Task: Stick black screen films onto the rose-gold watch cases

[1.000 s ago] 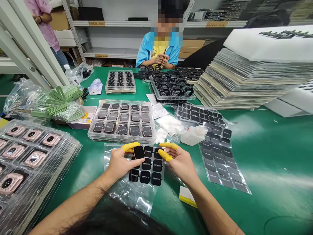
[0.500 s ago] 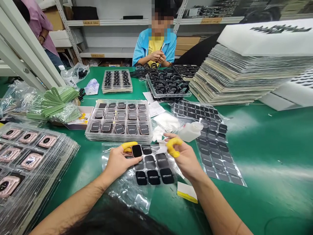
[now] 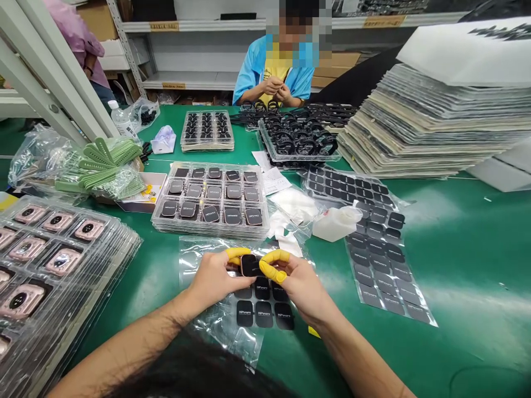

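Green table spreads past the label sheet towards four o'clock. At six, your left hand grips the square screen; your right hand meets its three-o'clock edge, grip unclear.

Hands meet at square watch

One held watch, two bottles

We read "HiFuture" on the black stickers at lower centre and on square pieces in the mid-frame tray; the shelf labels above are too small for us.
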Action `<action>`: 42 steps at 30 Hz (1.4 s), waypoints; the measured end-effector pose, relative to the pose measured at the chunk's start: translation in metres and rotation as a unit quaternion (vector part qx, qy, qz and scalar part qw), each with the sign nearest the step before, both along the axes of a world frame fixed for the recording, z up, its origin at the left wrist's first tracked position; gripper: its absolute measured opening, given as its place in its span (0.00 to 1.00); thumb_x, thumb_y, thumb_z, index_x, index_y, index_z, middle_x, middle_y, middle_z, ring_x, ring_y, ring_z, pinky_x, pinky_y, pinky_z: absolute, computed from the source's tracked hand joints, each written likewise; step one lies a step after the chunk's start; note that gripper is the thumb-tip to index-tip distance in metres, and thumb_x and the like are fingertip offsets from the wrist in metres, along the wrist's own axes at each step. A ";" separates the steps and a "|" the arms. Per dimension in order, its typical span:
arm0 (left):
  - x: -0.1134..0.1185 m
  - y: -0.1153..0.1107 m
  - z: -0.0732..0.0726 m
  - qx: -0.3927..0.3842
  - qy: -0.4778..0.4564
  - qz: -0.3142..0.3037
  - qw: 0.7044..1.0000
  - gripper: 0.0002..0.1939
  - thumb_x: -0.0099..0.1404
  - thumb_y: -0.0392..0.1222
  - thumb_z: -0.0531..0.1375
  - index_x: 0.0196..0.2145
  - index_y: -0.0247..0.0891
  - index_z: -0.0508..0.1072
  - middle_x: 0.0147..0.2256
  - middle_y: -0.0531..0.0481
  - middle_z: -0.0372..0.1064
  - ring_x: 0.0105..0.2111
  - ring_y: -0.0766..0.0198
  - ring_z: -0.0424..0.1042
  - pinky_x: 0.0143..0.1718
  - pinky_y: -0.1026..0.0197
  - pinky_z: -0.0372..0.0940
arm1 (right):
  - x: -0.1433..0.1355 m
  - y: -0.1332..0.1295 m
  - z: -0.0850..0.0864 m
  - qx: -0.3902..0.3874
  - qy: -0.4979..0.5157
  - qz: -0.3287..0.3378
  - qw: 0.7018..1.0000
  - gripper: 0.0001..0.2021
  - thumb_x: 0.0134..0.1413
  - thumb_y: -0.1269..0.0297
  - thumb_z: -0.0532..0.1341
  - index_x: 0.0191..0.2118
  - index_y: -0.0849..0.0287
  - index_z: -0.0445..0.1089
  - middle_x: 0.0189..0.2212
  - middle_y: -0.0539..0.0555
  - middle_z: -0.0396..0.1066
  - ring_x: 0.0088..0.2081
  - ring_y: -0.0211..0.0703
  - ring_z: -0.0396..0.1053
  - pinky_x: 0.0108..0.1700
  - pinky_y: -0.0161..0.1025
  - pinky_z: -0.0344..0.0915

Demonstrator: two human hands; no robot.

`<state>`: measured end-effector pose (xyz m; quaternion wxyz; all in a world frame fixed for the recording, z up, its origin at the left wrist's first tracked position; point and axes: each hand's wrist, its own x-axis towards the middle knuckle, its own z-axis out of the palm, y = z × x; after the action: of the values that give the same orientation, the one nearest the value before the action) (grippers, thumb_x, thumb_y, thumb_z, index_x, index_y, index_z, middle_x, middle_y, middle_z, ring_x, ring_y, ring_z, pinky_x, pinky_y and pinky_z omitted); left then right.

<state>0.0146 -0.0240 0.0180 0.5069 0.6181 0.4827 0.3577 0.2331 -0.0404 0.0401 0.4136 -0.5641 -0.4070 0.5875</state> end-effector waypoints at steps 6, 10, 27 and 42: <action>0.002 -0.003 0.001 0.007 0.027 -0.013 1.000 0.28 0.57 0.35 0.80 0.57 0.39 0.91 0.45 0.47 0.94 0.45 0.47 0.95 0.57 0.50 0.90 | 0.005 -0.003 -0.002 -0.018 -0.017 -0.009 1.000 0.30 0.35 0.35 0.90 0.35 0.51 0.86 0.36 0.54 0.85 0.38 0.51 0.78 0.40 0.44 0.75; 0.003 -0.003 0.002 0.008 0.051 -0.020 0.998 0.29 0.58 0.36 0.80 0.58 0.37 0.91 0.46 0.44 0.94 0.46 0.47 0.94 0.57 0.51 0.89 | 0.001 -0.005 -0.010 -0.029 -0.025 -0.051 0.998 0.32 0.34 0.34 0.90 0.37 0.53 0.86 0.36 0.57 0.86 0.39 0.53 0.80 0.39 0.44 0.76; 0.004 -0.002 -0.001 0.038 0.080 -0.031 0.996 0.29 0.57 0.34 0.79 0.57 0.42 0.92 0.44 0.50 0.95 0.43 0.48 0.94 0.52 0.54 0.87 | -0.006 -0.003 -0.010 -0.048 -0.021 -0.050 0.997 0.33 0.24 0.40 0.93 0.33 0.53 0.84 0.31 0.55 0.85 0.36 0.55 0.83 0.42 0.48 0.80; 0.002 -0.001 0.000 0.043 0.083 -0.039 0.995 0.31 0.58 0.35 0.79 0.60 0.43 0.91 0.42 0.51 0.94 0.43 0.50 0.93 0.52 0.55 0.87 | -0.006 -0.003 -0.012 -0.028 -0.026 -0.044 0.998 0.30 0.29 0.42 0.93 0.32 0.53 0.83 0.32 0.56 0.85 0.36 0.54 0.81 0.41 0.47 0.79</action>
<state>0.0167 -0.0255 0.0177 0.4515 0.6853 0.4830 0.3054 0.2268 -0.0432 0.0285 0.4124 -0.6080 -0.3762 0.5645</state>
